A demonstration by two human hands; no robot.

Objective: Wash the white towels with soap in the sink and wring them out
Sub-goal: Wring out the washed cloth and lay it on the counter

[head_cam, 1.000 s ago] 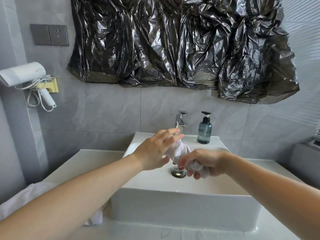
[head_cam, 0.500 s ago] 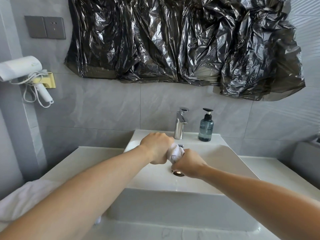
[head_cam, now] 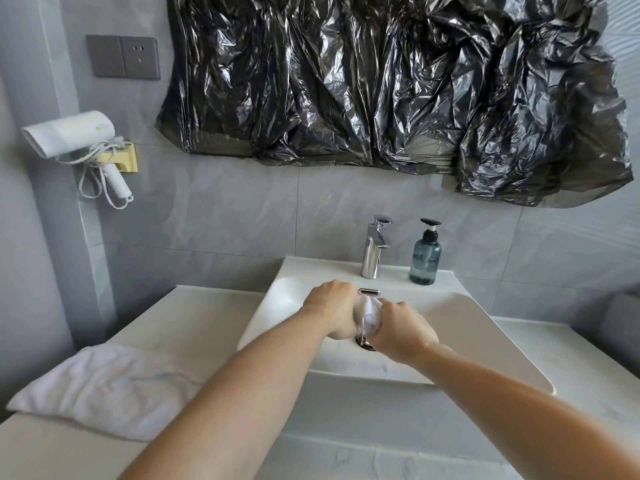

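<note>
White towel at frame centre shows only as a bunched wad; its ends are hidden inside both fists. Left hand and right hand have fingers clamped round it above the sink, covering most of the drain.

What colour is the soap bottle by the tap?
Translucent blue-grey bottle, black pump; head view.
</note>
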